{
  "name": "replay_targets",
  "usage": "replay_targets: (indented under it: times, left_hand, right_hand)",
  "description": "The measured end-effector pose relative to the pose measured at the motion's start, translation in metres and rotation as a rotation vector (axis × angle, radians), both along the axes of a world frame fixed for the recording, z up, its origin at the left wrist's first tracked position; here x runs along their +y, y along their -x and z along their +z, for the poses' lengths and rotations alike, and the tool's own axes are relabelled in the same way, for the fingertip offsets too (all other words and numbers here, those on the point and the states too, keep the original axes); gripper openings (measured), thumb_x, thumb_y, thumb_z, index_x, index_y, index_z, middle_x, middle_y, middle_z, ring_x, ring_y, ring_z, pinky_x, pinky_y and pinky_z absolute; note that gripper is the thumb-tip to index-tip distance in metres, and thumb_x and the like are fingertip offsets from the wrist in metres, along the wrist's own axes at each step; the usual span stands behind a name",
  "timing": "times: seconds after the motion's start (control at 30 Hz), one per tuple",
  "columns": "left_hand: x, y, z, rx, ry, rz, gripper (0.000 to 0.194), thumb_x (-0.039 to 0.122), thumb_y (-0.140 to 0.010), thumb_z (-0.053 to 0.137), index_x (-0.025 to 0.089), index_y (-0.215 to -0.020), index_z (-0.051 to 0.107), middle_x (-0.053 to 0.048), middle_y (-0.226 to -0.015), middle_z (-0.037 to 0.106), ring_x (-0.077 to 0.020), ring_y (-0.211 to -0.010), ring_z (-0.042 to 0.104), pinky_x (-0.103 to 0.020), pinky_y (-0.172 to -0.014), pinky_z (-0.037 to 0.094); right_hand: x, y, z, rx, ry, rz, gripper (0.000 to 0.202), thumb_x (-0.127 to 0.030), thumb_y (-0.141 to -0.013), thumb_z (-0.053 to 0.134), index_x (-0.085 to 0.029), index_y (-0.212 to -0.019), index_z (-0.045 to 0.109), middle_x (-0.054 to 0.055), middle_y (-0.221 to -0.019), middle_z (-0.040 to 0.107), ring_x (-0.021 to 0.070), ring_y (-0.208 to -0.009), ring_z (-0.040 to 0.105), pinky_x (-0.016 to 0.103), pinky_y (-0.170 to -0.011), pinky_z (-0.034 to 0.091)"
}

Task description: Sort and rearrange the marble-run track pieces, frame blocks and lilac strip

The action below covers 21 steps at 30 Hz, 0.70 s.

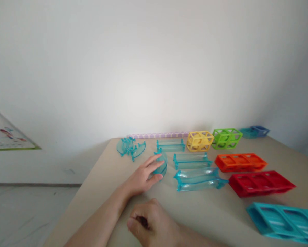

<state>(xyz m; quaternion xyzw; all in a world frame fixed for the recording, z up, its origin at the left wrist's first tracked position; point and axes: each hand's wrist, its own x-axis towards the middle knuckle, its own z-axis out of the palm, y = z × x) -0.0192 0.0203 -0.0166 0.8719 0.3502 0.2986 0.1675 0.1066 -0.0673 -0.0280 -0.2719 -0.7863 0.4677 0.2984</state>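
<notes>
My left hand (148, 173) reaches over a clear blue curved track piece (163, 164); its fingers lie across the piece and the thumb is at its near edge. Closer to me, my right hand (155, 221) is curled into a loose fist above the table, with nothing visible in it. Straight clear blue track pieces lie to the right of the left hand: a far one (171, 146), a middle one (192, 161) and a near one (200, 179). Beyond the left hand rests a cluster of curved clear blue pieces (130, 146).
Openwork blocks stand on the right of the table (97, 185): yellow (200, 141), green (226, 138), orange (240, 162), red (262, 183), teal (287, 221) and dark blue (260, 131). A patterned purple strip (159, 135) runs along the wall (133, 68).
</notes>
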Motion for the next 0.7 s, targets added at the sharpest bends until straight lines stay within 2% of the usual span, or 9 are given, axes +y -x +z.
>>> replay_targets:
  times: [0.07,0.1,0.2,0.27,0.3,0.37,0.43,0.53,0.7]
  left_hand:
    - [0.005,0.006,-0.001,-0.025,-0.076,0.067,0.045,0.032,-0.094,0.048,0.022,-0.138,0.049,-0.010,-0.146,0.044,-0.0224,-0.133,0.043,-0.038,-0.112,0.036]
    - [0.008,0.010,-0.002,-0.035,-0.135,0.142,0.043,0.031,-0.094,0.047,0.022,-0.136,0.050,-0.010,-0.142,0.048,-0.0221,-0.132,0.045,-0.038,-0.111,0.036]
    - [0.022,0.028,-0.004,0.016,-0.296,0.522,0.039,0.031,-0.091,0.051,0.023,-0.128,0.058,-0.010,-0.136,0.054,-0.0270,-0.130,0.044,-0.045,-0.111,0.033]
    - [0.031,0.041,-0.008,0.121,-0.268,0.790,0.044,0.036,-0.086,0.057,0.023,-0.127,0.059,-0.012,-0.143,0.046,-0.0357,-0.135,0.036,-0.054,-0.110,0.030]
    - [0.034,0.047,-0.010,0.172,-0.215,0.864,0.047,0.040,-0.083,0.059,0.022,-0.127,0.059,-0.013,-0.145,0.044,-0.0393,-0.135,0.033,-0.057,-0.109,0.030]
    - [0.038,0.057,-0.014,0.233,-0.107,0.893,0.051,0.043,-0.080,0.062,0.022,-0.126,0.059,-0.015,-0.144,0.044,-0.0414,-0.134,0.035,-0.059,-0.106,0.032]
    - [0.039,0.062,-0.017,0.243,-0.062,0.851,0.046,0.042,-0.079,0.062,0.022,-0.120,0.062,-0.015,-0.140,0.047,-0.0381,-0.130,0.041,-0.054,-0.106,0.034]
    - [0.038,0.062,-0.016,0.220,-0.075,0.826,0.032,0.038,-0.075,0.065,0.021,-0.103,0.067,-0.014,-0.133,0.051,-0.0335,-0.121,0.050,-0.046,-0.104,0.039]
    - [0.038,0.060,-0.011,0.159,-0.096,0.837,0.019,0.027,-0.066,0.069,0.021,-0.082,0.063,-0.009,-0.118,0.060,-0.0284,-0.105,0.058,-0.039,-0.098,0.042]
  right_hand:
    - [-0.001,0.000,0.001,-0.025,0.020,-0.005,0.025,-0.019,-0.084,0.050,-0.018,-0.060,0.043,-0.008,-0.050,0.038,0.0052,-0.046,0.033,0.018,-0.041,0.021]
    - [-0.001,-0.001,0.001,-0.037,0.033,-0.003,0.025,-0.020,-0.085,0.050,-0.018,-0.060,0.044,-0.007,-0.050,0.039,0.0051,-0.046,0.034,0.018,-0.041,0.021]
    - [-0.003,-0.001,0.003,-0.055,0.066,-0.001,0.024,-0.022,-0.086,0.049,-0.017,-0.063,0.049,-0.007,-0.051,0.041,0.0050,-0.046,0.035,0.017,-0.040,0.021]
    - [-0.003,-0.002,0.004,-0.051,0.073,0.001,0.023,-0.022,-0.087,0.049,-0.017,-0.065,0.052,-0.007,-0.051,0.042,0.0048,-0.046,0.035,0.016,-0.040,0.022]
    - [-0.004,-0.002,0.004,-0.051,0.072,-0.002,0.022,-0.023,-0.087,0.050,-0.017,-0.066,0.053,-0.007,-0.051,0.042,0.0047,-0.046,0.035,0.016,-0.040,0.022]
    - [-0.004,-0.002,0.005,-0.049,0.068,-0.008,0.022,-0.023,-0.087,0.050,-0.017,-0.067,0.054,-0.007,-0.051,0.043,0.0046,-0.046,0.035,0.015,-0.040,0.022]
    - [-0.004,-0.003,0.006,-0.046,0.063,-0.011,0.022,-0.023,-0.087,0.050,-0.017,-0.067,0.055,-0.007,-0.051,0.042,0.0045,-0.046,0.035,0.015,-0.040,0.022]
    - [-0.003,-0.003,0.007,-0.043,0.067,-0.005,0.022,-0.023,-0.088,0.050,-0.016,-0.067,0.055,-0.007,-0.052,0.042,0.0046,-0.046,0.035,0.015,-0.041,0.022]
    - [-0.002,-0.002,0.008,-0.056,0.090,-0.007,0.022,-0.022,-0.087,0.050,-0.016,-0.066,0.054,-0.006,-0.051,0.043,0.0050,-0.046,0.035,0.016,-0.041,0.022]
